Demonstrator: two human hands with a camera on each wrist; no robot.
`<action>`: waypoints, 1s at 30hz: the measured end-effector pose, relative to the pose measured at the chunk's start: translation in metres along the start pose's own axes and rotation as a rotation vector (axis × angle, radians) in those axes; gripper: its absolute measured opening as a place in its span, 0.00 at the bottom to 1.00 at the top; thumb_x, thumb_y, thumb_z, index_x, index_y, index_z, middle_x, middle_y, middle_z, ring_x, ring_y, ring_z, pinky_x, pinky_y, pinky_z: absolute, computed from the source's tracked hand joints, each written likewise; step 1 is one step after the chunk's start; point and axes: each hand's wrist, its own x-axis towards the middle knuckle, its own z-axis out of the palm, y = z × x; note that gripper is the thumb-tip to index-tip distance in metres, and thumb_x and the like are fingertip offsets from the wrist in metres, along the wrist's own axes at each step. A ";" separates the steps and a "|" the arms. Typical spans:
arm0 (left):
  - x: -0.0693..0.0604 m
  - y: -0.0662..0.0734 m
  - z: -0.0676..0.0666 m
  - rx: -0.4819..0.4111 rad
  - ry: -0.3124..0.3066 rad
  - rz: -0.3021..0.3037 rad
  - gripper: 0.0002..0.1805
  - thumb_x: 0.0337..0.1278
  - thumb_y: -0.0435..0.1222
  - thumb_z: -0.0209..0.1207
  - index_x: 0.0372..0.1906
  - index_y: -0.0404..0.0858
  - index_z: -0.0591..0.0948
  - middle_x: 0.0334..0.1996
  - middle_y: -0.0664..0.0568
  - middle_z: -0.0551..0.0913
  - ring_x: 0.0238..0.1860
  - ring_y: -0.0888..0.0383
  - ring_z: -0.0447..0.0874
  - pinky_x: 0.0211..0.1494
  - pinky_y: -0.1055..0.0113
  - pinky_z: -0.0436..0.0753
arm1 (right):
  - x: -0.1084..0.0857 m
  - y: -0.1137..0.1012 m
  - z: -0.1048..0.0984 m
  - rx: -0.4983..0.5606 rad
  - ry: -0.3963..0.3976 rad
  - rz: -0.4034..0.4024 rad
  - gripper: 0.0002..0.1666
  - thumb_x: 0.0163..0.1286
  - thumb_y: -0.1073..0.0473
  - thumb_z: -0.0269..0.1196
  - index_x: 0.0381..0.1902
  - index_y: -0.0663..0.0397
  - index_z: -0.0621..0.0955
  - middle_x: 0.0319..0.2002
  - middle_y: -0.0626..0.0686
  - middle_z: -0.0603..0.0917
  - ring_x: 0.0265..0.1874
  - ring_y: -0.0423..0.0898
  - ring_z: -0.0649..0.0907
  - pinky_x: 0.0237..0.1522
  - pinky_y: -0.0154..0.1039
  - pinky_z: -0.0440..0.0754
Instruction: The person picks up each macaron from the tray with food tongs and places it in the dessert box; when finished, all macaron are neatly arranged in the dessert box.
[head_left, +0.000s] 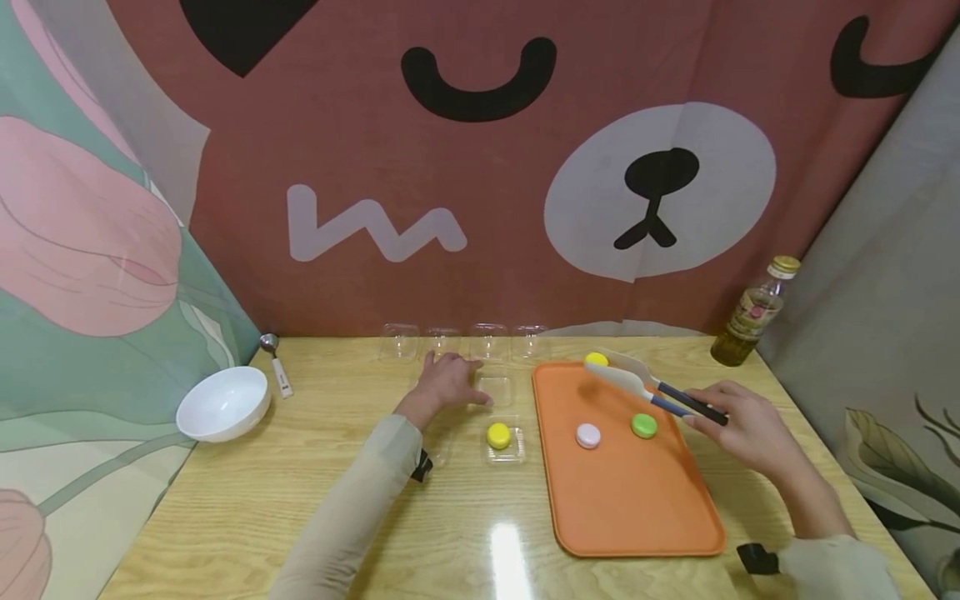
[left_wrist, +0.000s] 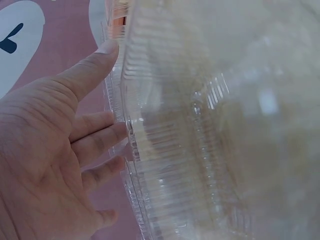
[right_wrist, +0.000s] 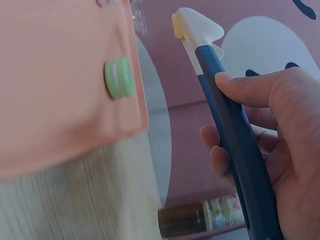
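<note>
My right hand [head_left: 738, 421] holds tongs [right_wrist: 232, 130] with dark blue handles and pale tips. At those tips, above the far edge of the orange tray [head_left: 630, 508], is a yellow macaron [head_left: 596, 359]. A lilac macaron [head_left: 588, 436] and a green macaron [head_left: 643, 426] lie on the tray. My left hand [head_left: 447, 382] reaches over clear plastic boxes, thumb and fingers spread. In the left wrist view its fingertips are at the edge of a clear plastic box [left_wrist: 165, 125]; contact is hard to tell. Another yellow macaron [head_left: 498, 435] sits in a clear box [head_left: 517, 454] nearer me.
Several clear plastic compartments [head_left: 489, 342] stand along the back. At the left are a white bowl [head_left: 225, 404] and a measuring spoon [head_left: 279, 371]. An oil bottle [head_left: 750, 321] with a gold cap stands at the back right. A printed cloth [head_left: 360, 125] hangs behind the table.
</note>
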 end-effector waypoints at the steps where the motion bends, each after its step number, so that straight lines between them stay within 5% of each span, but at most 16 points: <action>1: 0.000 0.000 0.000 0.001 0.003 0.001 0.45 0.50 0.63 0.69 0.72 0.50 0.74 0.64 0.54 0.82 0.73 0.45 0.69 0.80 0.34 0.48 | 0.001 -0.002 0.001 0.005 0.001 -0.007 0.21 0.62 0.55 0.74 0.51 0.59 0.88 0.39 0.54 0.85 0.30 0.41 0.78 0.28 0.35 0.71; 15: 0.000 -0.001 0.001 0.001 0.005 0.004 0.46 0.50 0.65 0.68 0.73 0.51 0.73 0.65 0.53 0.81 0.73 0.46 0.69 0.80 0.35 0.49 | 0.021 -0.024 0.017 0.073 -0.070 -0.029 0.20 0.63 0.59 0.73 0.52 0.61 0.87 0.44 0.57 0.85 0.38 0.50 0.82 0.33 0.40 0.77; 30: -0.002 -0.002 0.001 0.001 0.009 0.010 0.46 0.50 0.65 0.68 0.72 0.49 0.74 0.65 0.53 0.82 0.73 0.46 0.69 0.80 0.34 0.49 | 0.045 -0.050 0.041 0.115 -0.149 -0.083 0.20 0.65 0.58 0.71 0.55 0.55 0.86 0.42 0.51 0.83 0.30 0.40 0.76 0.28 0.33 0.72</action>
